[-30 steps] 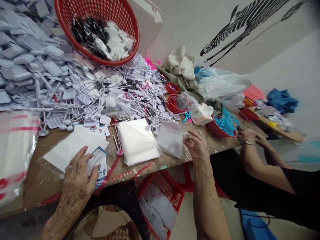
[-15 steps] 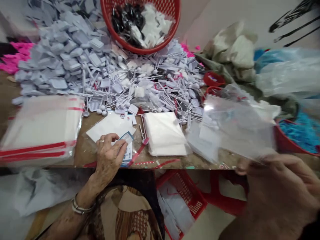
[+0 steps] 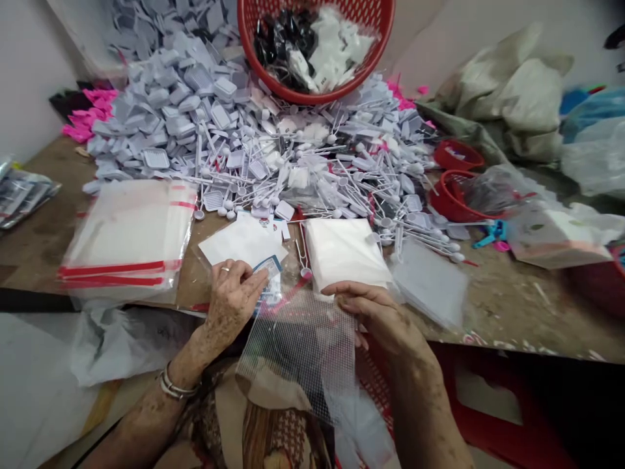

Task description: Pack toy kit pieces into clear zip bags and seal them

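While L hand (image 3: 232,296), fingers part-curled, hold unclear, overlaps blue-edged card (image 3: 272,277) L of white film stack (image 3: 344,251) | R hand (image 3: 388,319) pinches gridded clear bag (image 3: 297,355), stack's nr side, hung L of pinch

I'm working at a brown table (image 3: 517,306), pale walls (image 3: 27,71) standing behind, red stool (image 3: 488,433) sitting below right.

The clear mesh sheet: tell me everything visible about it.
The mesh sheet is see-through, with a fine pale grid, and looks like thin, flexible plastic. Roughly four-sided, it hangs from the right hand at the edge of the table, above patterned clothing. Whether the left hand touches it is unclear.
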`<control>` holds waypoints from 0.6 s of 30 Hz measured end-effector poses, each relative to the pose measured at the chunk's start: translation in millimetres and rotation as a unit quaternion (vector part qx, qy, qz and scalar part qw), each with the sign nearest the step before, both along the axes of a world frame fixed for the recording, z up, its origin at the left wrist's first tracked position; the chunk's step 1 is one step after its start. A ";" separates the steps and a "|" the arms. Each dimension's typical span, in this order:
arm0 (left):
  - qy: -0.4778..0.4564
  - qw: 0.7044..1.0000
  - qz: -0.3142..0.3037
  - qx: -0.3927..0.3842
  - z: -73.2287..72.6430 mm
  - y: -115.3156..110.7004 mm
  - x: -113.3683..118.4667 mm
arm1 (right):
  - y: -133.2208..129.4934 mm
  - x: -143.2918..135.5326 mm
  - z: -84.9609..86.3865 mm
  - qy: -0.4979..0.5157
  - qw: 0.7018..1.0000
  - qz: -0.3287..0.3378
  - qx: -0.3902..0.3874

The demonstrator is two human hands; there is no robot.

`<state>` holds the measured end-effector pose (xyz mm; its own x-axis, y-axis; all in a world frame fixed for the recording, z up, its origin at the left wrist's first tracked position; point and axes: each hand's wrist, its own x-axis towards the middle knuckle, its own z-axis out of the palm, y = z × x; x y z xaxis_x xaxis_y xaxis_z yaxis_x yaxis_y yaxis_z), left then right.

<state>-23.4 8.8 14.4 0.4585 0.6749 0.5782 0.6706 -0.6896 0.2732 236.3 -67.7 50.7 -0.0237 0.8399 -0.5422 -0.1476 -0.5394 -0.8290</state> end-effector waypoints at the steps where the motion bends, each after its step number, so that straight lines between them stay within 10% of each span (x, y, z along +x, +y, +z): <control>1: 0.003 1.000 -0.007 0.010 -0.7 0.1 -2.1 | -0.2 1.0 -0.3 -0.015 1.000 -0.020 0.008; 7: 0.040 0.997 -0.010 0.063 -7.6 -7.9 -12.5 | -19.5 -2.7 -10.1 -0.084 0.990 -0.097 0.049; 18: 0.108 0.971 0.209 -0.049 -13.3 -36.8 -16.0 | -45.4 -15.6 -32.9 -0.056 0.991 -0.104 0.063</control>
